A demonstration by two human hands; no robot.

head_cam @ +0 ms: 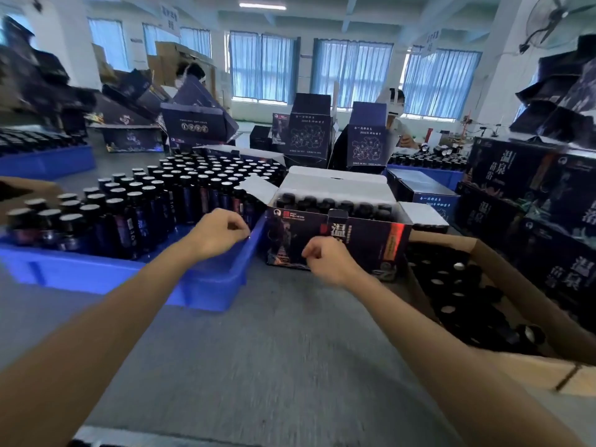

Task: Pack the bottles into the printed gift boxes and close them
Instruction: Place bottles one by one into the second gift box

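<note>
A dark printed gift box (pixel 364 243) stands open in the middle of the grey table, its white flaps up and rows of black-capped bottles (pixel 335 204) inside. My right hand (pixel 325 261) hovers at the box's front face with fingers curled, holding nothing that I can see. My left hand (pixel 219 232) is over the right end of a blue tray (pixel 206 285), fingers curled and empty. Many dark bottles (pixel 135 201) stand upright in that tray.
A brown carton (pixel 516 366) with more bottles sits at the right. Closed printed boxes (pixel 529 195) are stacked far right, open ones (pixel 309 130) stand behind, another blue tray (pixel 48 162) far left. Two people work at the back.
</note>
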